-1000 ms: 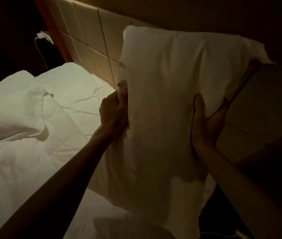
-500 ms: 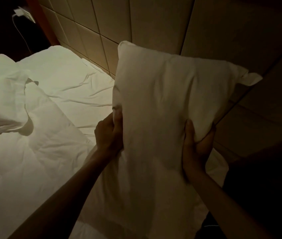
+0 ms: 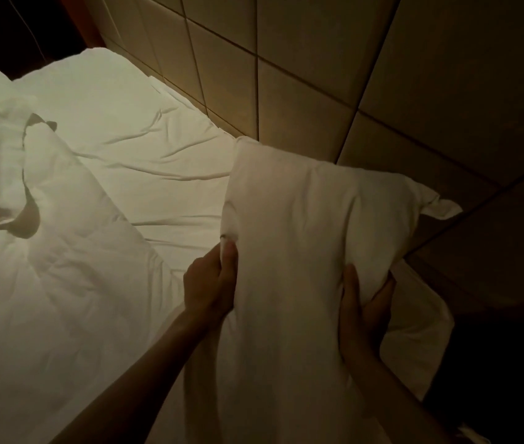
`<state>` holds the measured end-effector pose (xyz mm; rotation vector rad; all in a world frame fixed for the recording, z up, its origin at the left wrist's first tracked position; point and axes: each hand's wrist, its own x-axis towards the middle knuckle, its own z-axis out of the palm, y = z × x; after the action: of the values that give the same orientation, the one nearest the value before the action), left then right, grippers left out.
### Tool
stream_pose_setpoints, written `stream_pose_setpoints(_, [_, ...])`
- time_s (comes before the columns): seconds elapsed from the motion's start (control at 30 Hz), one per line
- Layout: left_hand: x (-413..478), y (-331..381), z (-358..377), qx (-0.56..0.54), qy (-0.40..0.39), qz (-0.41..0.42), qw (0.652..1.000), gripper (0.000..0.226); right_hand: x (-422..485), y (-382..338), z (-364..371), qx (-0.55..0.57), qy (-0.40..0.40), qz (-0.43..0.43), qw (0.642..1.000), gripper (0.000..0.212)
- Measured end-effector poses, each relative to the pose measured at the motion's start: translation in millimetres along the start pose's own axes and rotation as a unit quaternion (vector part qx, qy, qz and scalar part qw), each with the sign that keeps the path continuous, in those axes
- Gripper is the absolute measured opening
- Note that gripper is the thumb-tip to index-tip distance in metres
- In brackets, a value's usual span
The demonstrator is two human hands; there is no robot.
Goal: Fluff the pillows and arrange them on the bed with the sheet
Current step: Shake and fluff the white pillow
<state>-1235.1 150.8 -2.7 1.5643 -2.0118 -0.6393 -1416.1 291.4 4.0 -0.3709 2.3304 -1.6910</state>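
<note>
A white pillow (image 3: 302, 238) stands on end in front of me, its top corners near the padded headboard. My left hand (image 3: 212, 283) grips its left edge, thumb pressed into the cloth. On the right edge my right hand (image 3: 363, 302) holds it with the thumb on the near face and the fingers wrapped behind. The wrinkled white sheet (image 3: 145, 133) covers the mattress to the left. A rumpled white duvet (image 3: 46, 251) lies over the near left part of the bed.
A tan padded headboard (image 3: 318, 65) of square panels runs along the far side. A dark corner with a thin cable (image 3: 30, 30) is at the top left. The floor area at the lower right is dark.
The pillow has come down from head height toward the mattress by the headboard, with both hands keeping their grip on its edges. My view has tilted downward.
</note>
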Motion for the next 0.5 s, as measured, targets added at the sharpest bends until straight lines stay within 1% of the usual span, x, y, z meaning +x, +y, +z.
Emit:
stream_pose_setpoints(0.17, [14,-6,17,0.037,-0.016,-0.03,0.999,0.061,16,12,18,-0.037,-0.014,0.002,0.999,0.081])
stream_pose_setpoints(0.27, [18,-12,24,0.036,-0.031,-0.039,0.998,0.059,24,22,25,-0.058,-0.024,0.011,0.998,0.081])
stream_pose_setpoints(0.37, [19,-20,29,0.043,-0.033,-0.045,0.998,0.057,25,30,32,-0.073,-0.031,0.017,0.997,0.085])
stream_pose_setpoints(0.5, [20,-28,35,0.045,-0.043,-0.052,0.997,0.06,25,38,41,-0.068,-0.026,0.03,0.997,0.085])
